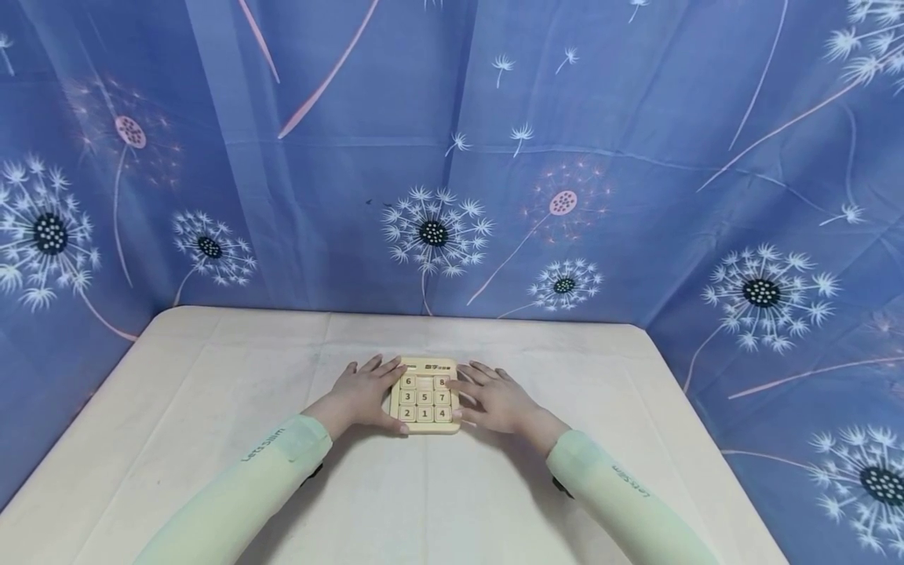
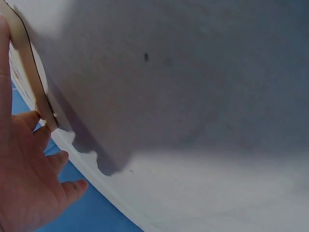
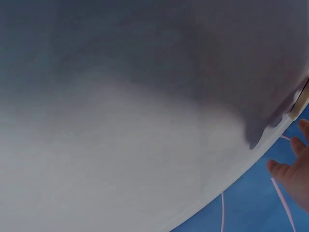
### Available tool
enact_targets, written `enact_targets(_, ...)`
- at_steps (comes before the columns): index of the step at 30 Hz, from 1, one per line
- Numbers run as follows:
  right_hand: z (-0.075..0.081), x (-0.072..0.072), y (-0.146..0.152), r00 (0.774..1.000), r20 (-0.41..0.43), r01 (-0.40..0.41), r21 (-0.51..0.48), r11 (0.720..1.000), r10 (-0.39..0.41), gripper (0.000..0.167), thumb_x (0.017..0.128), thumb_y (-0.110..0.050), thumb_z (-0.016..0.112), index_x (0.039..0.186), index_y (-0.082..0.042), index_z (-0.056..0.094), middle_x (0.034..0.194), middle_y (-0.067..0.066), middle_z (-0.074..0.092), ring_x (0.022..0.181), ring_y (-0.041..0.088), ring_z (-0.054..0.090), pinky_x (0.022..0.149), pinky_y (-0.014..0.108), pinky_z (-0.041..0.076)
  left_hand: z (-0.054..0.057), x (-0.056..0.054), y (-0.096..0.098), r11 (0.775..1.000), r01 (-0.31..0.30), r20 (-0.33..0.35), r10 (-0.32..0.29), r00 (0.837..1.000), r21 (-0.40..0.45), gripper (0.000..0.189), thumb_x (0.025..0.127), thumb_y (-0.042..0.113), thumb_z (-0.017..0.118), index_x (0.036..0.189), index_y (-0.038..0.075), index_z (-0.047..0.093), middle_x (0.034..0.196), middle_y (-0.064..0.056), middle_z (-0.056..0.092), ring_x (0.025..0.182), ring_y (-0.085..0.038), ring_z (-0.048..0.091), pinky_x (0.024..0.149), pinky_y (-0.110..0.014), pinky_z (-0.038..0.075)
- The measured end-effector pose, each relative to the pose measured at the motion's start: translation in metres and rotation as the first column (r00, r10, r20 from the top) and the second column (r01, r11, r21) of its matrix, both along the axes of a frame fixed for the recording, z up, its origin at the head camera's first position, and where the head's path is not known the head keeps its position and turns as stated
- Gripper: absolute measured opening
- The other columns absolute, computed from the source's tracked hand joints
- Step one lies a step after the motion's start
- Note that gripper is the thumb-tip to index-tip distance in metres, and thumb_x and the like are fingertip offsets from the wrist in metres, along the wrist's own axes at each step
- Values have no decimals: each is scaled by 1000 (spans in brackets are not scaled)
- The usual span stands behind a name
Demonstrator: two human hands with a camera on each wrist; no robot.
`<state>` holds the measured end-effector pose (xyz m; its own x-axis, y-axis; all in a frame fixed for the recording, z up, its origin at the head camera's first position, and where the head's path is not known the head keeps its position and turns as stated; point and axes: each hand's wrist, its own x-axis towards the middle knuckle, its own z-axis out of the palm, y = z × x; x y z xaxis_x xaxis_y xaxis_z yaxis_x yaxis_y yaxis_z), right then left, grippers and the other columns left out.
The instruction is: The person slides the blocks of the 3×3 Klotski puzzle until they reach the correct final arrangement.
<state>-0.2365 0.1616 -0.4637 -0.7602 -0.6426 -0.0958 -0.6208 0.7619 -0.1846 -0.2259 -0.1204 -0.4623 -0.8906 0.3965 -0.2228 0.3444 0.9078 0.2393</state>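
A pale wooden sliding number puzzle (image 1: 424,428) lies on the table in the head view. Its rows read 6, gap, 8; then 3, 5, 7; then 2, 1, 4. My left hand (image 1: 359,396) holds the frame's left side, thumb at the lower corner and index finger at the upper one. On the right, my right hand (image 1: 503,402) touches the 8 tile (image 1: 442,382) with a fingertip, its thumb by the 4 tile (image 1: 442,413). The left wrist view shows the puzzle's side edge (image 2: 36,82) against the left fingers. Only a corner of the puzzle (image 3: 300,102) shows in the right wrist view.
A white-covered table (image 1: 424,502) reaches back to a blue dandelion-print curtain (image 1: 339,235), which also runs along both sides. Light green sleeves (image 1: 240,490) cover both forearms.
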Motion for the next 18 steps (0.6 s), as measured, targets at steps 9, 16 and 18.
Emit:
enact_targets(9,-4,-1,1,1000,-3,13,-1,1000,-13,62,100,-59,52,152,-27,50,166,10,39,156,38,31,123,69,30,0,1,1,1000,-1,-2,1,1000,-4,115,72,72,80,160,14,35,172,-4,27,159,-39,23,125,-68,24)
enact_targets(16,-6,-2,1,1000,-6,8,-1,1000,-8,62,100,-58,52,152,-25,50,166,10,38,156,38,31,123,69,29,2,1,1,1000,0,-3,0,1000,6,115,72,71,80,160,13,36,171,-5,28,159,-39,23,125,-69,24)
enact_targets(18,-6,-2,1,1000,-6,8,-2,1000,-8,61,100,-58,52,152,-26,51,166,10,38,156,38,31,123,69,30,2,1,0,1000,1,-3,-1,1000,8,115,72,70,81,160,13,36,171,-5,28,159,-39,23,125,-69,24)
